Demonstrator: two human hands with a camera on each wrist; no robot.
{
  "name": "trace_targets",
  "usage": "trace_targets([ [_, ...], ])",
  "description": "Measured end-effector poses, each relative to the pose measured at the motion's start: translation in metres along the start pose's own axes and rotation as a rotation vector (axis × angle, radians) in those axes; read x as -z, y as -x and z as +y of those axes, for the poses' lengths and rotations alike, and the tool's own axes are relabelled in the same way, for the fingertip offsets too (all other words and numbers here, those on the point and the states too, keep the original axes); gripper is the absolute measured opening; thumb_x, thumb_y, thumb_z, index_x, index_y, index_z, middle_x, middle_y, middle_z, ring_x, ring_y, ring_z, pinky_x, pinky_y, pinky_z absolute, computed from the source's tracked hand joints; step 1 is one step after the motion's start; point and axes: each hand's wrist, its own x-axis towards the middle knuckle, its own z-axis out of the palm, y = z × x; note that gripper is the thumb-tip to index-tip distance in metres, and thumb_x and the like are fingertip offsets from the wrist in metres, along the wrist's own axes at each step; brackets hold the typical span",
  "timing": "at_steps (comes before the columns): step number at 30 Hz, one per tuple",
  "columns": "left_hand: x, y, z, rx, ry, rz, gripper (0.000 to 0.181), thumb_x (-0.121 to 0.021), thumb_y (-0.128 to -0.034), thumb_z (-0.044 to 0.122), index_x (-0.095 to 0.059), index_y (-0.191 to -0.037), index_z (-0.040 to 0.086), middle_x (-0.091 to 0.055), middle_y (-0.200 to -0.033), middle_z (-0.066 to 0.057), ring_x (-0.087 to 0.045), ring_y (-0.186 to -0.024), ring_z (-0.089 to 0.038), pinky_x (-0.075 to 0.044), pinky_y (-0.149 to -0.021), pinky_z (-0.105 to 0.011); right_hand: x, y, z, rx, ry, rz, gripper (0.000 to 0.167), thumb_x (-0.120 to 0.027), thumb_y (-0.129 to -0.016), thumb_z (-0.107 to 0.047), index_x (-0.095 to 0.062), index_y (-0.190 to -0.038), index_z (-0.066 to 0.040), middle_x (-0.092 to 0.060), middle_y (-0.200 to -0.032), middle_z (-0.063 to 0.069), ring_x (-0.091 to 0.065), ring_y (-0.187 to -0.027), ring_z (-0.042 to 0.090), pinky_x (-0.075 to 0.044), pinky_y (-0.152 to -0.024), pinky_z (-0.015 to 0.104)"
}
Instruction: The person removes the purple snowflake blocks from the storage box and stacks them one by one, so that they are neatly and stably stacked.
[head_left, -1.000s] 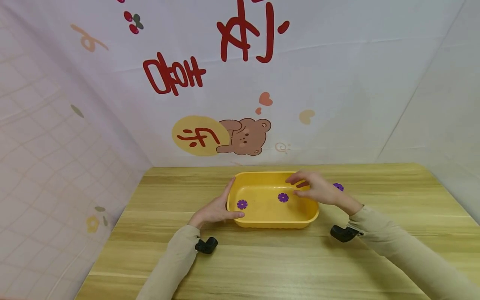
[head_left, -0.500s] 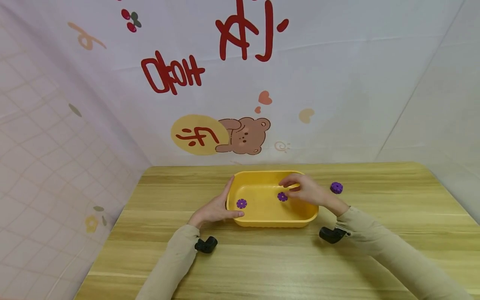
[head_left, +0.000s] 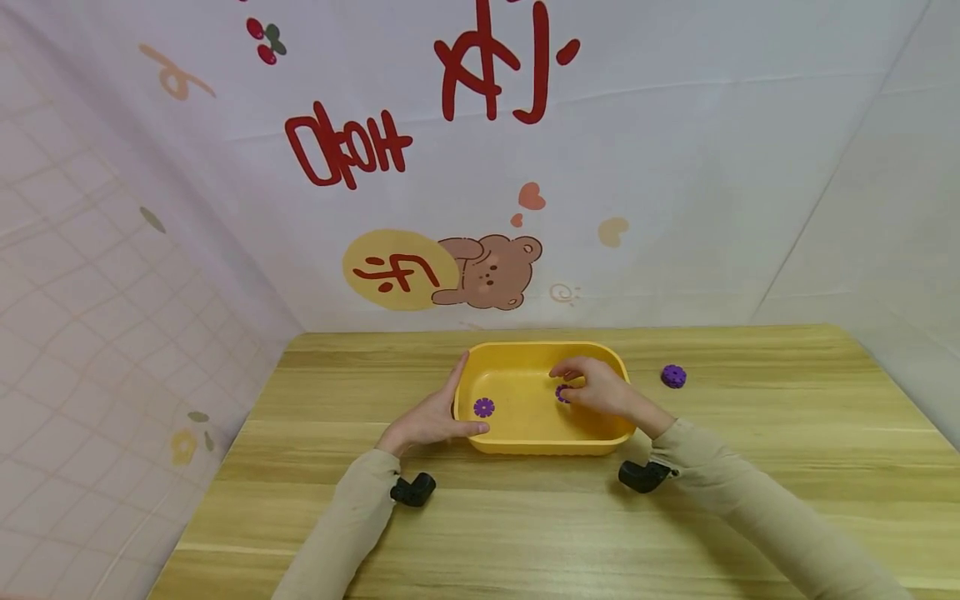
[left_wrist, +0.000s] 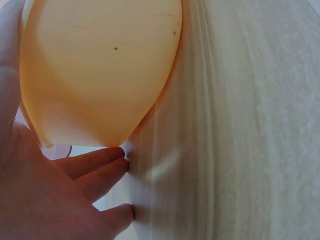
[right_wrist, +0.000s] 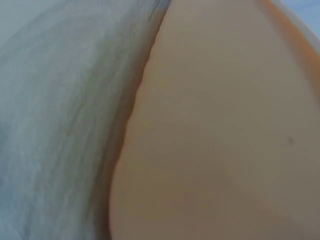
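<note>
A yellow plastic basin (head_left: 543, 447) stands on the table. My left hand (head_left: 431, 421) holds its left end, thumb over the front rim and fingers along the outer side; in the left wrist view the fingers (left_wrist: 102, 170) lie against the end wall, their tips down at the tabletop. Over the basin's right half, my right hand (head_left: 600, 390) reaches inside, thumb and forefinger apart. Its thumb partly covers a purple snowflake disc (head_left: 560, 392) on the basin floor. Another purple snowflake disc (head_left: 483, 407) lies near the left end. The right wrist view shows only the basin's outer wall (right_wrist: 210, 125).
Right of the basin, a small stack of purple snowflake discs (head_left: 673, 377) sits on the wooden table (head_left: 525, 525). A white printed cloth (head_left: 675, 167) hangs behind the table's back edge, with another at the left.
My right hand has moved left and lower into the basin, over the right-hand disc, uncovering the stack on the table. The left hand and basin have stayed in place.
</note>
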Motion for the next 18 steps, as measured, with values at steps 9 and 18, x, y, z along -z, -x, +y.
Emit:
trace_targets([
  [9,-0.002,-0.002,0.001,0.004,0.014,0.000,0.118,-0.080,-0.0815,0.027,0.014,-0.154,0.028,-0.006,-0.160,-0.015,-0.043,-0.128,-0.027,-0.027,-0.111,-0.043,-0.007,-0.002,-0.002,-0.047,-0.057,-0.050,0.040,-0.073,-0.078,0.006,-0.058,-0.114,0.013,-0.061,-0.108,0.026,-0.058,-0.100,0.041,-0.049,-0.087,0.050],
  [18,-0.001,0.000,0.001,-0.005,0.018,0.001,0.119,-0.080,-0.0815,0.027,0.014,-0.154,0.024,-0.011,-0.158,-0.018,-0.048,-0.122,-0.027,-0.031,-0.109,-0.043,-0.012,-0.004,-0.002,-0.085,-0.110,-0.111,0.041,-0.075,-0.078,0.003,-0.059,-0.115,0.011,-0.063,-0.103,0.020,-0.060,-0.096,0.034,-0.050,-0.088,0.045],
])
